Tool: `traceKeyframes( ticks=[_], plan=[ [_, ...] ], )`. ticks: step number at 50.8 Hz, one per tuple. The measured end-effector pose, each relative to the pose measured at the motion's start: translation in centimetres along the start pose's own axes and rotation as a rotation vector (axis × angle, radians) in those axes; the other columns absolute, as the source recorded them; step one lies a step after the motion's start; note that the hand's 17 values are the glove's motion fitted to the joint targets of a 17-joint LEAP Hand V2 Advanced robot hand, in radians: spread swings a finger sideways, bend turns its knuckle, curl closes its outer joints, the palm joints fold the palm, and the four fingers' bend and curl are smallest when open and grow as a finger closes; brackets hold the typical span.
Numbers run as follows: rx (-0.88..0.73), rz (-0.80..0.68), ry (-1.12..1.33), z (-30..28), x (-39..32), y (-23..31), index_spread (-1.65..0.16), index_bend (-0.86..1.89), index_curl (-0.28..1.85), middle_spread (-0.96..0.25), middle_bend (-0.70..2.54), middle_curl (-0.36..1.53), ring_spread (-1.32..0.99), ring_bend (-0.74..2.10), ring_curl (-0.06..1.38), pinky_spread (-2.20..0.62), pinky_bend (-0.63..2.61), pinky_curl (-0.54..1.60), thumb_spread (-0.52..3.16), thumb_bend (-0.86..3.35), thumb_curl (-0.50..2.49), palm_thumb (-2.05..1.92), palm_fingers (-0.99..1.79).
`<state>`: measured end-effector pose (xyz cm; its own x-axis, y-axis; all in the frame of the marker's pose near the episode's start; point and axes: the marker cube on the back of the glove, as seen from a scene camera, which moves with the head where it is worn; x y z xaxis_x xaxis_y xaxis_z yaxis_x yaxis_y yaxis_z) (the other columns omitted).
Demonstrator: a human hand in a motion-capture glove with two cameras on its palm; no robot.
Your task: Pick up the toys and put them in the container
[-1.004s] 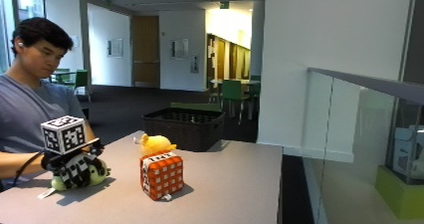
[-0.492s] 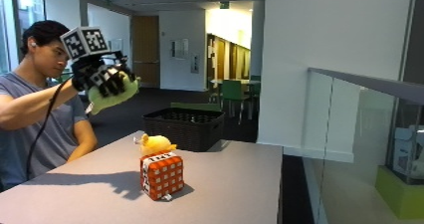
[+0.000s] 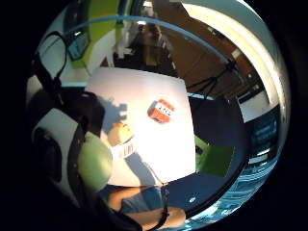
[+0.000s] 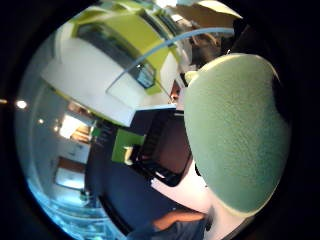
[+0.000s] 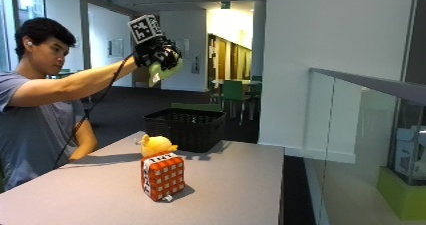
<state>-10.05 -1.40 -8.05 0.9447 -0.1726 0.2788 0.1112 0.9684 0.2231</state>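
Green toy carried high toward the basket

The gloved right hand (image 5: 157, 55), which half a second earlier was at head height, had swung up into the upper left of the frame, its grip curled round the green toy (image 5: 164, 70) above the black container (image 5: 184, 128). The yellow toy (image 5: 156, 146) and orange block (image 5: 162, 176) sat on the desk (image 5: 233, 185), so two pickups remained.

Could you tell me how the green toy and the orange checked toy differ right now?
The green toy is held in the gloved right hand, high in the air; the orange checked toy stands on the table. The green one looks rounded and plain, the orange one boxy and checked. Neither is in the black basket yet.
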Motion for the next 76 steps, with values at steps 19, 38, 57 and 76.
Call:
traceKeyframes(
  ticks=[19, 38, 57, 76],
  plan=[
    [-0.071, -0.142, -0.068, 7.2, -13.0, -4.8, -0.38, 0.15, 0.05, -0.52, 0.5, 0.77, -0.43, 1.21, 0.54, -0.42, 1.1, 0.45, 0.77, 0.11, 0.93, 0.72, 1.0],
    [-0.232, -0.201, -0.025, 12.7, -13.4, -4.5, -0.37, 0.11, 0.02, -0.49, 0.33, 0.78, -0.42, 1.18, 0.52, -0.43, 1.13, 0.45, 0.94, -0.03, 0.87, 0.53, 0.95],
    [-0.142, -0.306, -0.079, 9.0, -11.6, -4.7, -0.36, 0.3, 0.19, 0.0, 0.16, 0.58, -0.06, 0.65, 0.32, -0.07, 1.3, 0.44, 0.9, -0.14, 0.4, -0.19, 0.01],
    [-0.064, -0.064, 0.235, 5.1, -4.1, -4.6, -0.35, 0.19, 0.27, -0.01, 0.16, 0.48, 0.0, 0.46, 0.26, 0.05, 1.21, 0.37, 0.94, -0.11, 0.25, -0.14, -0.09]
  ],
)
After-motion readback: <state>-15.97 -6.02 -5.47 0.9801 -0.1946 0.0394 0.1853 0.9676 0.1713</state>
